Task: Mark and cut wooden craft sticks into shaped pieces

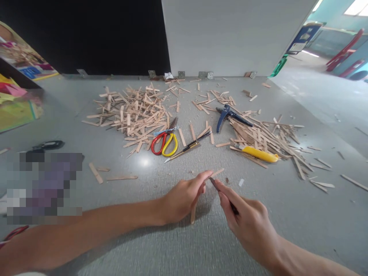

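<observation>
My left hand [185, 197] is closed, pinching a wooden craft stick [217, 173] that juts out to the right past the fingertips. Below the palm, another craft stick [193, 217] points toward me, its upper end hidden by the hand. My right hand [250, 218] grips a slim dark knife-like tool [214, 183]. The tool's tip meets or nearly meets the pinched stick beside my left fingertips. Most of its handle is hidden in my fist, so its exact kind is unclear.
Beyond my hands lie red-and-yellow scissors [164, 143], pens [188, 146], a yellow-handled cutter [260, 154] and blue pliers-like tool [228, 115]. Craft sticks form a left pile [135, 111] and a right pile [258, 134]. A black-and-white panel [224, 38] stands behind.
</observation>
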Tool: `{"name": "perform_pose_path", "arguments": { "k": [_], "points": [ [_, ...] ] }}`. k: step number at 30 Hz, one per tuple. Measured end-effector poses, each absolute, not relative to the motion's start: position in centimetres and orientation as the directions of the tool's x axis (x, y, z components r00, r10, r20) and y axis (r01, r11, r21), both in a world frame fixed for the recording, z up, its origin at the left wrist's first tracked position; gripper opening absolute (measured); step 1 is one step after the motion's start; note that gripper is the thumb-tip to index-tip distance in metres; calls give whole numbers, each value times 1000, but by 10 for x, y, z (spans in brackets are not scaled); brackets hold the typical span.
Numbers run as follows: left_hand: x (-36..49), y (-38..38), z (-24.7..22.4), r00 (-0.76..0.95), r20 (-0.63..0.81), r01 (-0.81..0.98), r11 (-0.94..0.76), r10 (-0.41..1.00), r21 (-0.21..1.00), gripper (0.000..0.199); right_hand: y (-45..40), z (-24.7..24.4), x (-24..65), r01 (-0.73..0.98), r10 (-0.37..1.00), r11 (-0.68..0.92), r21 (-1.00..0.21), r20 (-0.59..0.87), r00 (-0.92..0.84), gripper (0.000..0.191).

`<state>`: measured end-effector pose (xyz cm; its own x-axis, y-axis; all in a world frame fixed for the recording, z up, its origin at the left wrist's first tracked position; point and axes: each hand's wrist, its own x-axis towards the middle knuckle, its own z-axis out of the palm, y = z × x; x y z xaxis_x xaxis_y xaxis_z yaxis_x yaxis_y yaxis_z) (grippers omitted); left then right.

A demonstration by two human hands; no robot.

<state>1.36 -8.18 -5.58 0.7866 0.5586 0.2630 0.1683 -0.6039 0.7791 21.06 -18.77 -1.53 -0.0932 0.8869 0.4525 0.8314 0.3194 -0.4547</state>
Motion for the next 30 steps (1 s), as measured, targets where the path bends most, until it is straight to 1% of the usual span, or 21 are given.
{"name": "perform_pose_path", "arguments": {
  "k": [2, 4, 5, 6, 7, 8, 10, 11, 15, 17, 19, 21, 23, 25, 30],
  "points": [
    [13, -85, -59, 769, 308, 202, -670, 560, 715, 47, -191, -18, 211, 864, 852, 368, -344, 498, -164, 41],
    [14, -87, -60, 744, 350, 238, -715, 569, 657, 50, -192, -22, 212, 877, 812, 421, -230, 528, -251, 57],
    [14, -88, -60, 734, 370, 249, -733, 569, 633, 50, -192, -24, 212, 877, 800, 439, -196, 529, -283, 62],
    [14, -89, -60, 729, 387, 254, -748, 564, 612, 51, -192, -25, 212, 873, 797, 450, -188, 525, -298, 64],
    [14, -89, -60, 729, 398, 256, -761, 556, 595, 52, -191, -26, 212, 869, 803, 450, -208, 520, -291, 60],
    [14, -89, -60, 732, 401, 260, -769, 551, 584, 54, -190, -27, 211, 862, 818, 439, -252, 510, -267, 54],
    [14, -89, -61, 732, 399, 275, -775, 552, 569, 56, -188, -25, 209, 842, 858, 392, -371, 478, -189, 42],
    [14, -89, -62, 731, 392, 287, -773, 558, 565, 57, -187, -24, 208, 825, 876, 367, -429, 459, -151, 39],
    [13, -89, -63, 740, 323, 328, -736, 590, 593, 56, -183, -14, 202, 741, 927, 277, -612, 373, -38, 37],
    [13, -89, -61, 735, 282, 332, -691, 616, 642, 57, -180, -10, 201, 668, 958, 196, -718, 284, 25, 37],
    [13, -88, -58, 728, 236, 324, -627, 644, 708, 59, -177, -7, 201, 569, 984, 88, -818, 158, 76, 38],
    [14, -86, -54, 716, 197, 308, -557, 670, 772, 60, -173, -6, 202, 458, 994, -27, -889, 24, 105, 41],
    [15, -84, -51, 697, 170, 292, -492, 697, 820, 60, -169, -6, 204, 366, 991, -118, -923, -83, 108, 44],
    [16, -83, -49, 675, 158, 276, -446, 720, 852, 59, -164, -7, 206, 339, 988, -149, -929, -125, 93, 46],
    [18, -82, -48, 652, 130, 262, -383, 747, 886, 56, -159, -12, 205, 461, 997, -27, -887, 8, 74, 42]
  ]
}}
